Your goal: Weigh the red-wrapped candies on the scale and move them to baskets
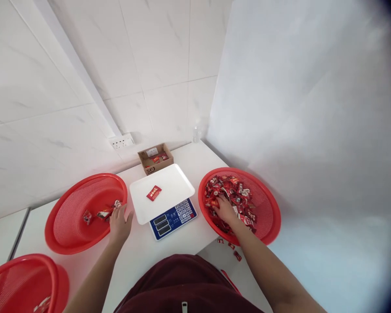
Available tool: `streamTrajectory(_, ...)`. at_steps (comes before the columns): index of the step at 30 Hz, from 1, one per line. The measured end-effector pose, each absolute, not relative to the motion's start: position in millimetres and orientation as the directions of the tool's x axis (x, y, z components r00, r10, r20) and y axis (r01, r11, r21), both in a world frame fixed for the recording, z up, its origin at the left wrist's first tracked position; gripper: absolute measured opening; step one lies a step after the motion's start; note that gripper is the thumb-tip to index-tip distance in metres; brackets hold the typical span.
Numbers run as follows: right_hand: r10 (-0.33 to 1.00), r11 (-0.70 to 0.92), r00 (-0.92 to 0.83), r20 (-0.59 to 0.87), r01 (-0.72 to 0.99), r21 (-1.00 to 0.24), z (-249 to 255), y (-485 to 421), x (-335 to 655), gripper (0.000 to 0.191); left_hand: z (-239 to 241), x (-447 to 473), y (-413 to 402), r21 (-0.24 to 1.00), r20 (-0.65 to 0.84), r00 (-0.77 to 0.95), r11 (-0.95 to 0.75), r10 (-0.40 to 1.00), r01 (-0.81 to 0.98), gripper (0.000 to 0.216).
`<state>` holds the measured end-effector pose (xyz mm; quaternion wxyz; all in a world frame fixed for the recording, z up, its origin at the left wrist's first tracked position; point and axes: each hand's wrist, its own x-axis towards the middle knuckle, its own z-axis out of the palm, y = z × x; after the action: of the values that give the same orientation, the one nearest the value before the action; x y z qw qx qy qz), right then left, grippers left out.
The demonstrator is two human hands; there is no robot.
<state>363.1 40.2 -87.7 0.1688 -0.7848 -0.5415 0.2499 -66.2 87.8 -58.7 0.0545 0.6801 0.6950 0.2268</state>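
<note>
My left hand (119,224) is over the right rim of a red mesh basket (63,230), fingers apart and thumb spread. Just beyond its fingertips, a few small wrapped packets (104,214) lie in that basket. On the right, my right hand (226,211) reaches into another red basket (270,204) heaped with small red wrapped packets (236,191). Its fingers are bent around a red packet (211,203) at the near left of the heap; the fingertips are partly hidden. Between the baskets stands a blue scale (163,226) with a white tray (174,180), bearing one red packet (154,193).
A small cardboard box (146,161) with red packets stands behind the scale. A third red basket (54,278) is at the lower left. A clear bottle (195,134) stands at the back corner. Several packets (231,246) lie below the right basket. Walls border the table.
</note>
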Motion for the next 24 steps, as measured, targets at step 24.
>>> streamTrajectory(24, 0.902, -0.423, 0.372, -0.218, 0.863, -0.278, -104.0, 50.9, 376.8, 0.03, -44.8, 3.7, 54.0, 0.537, 0.259, 0.226, -0.334, 0.939, 0.775, 0.034)
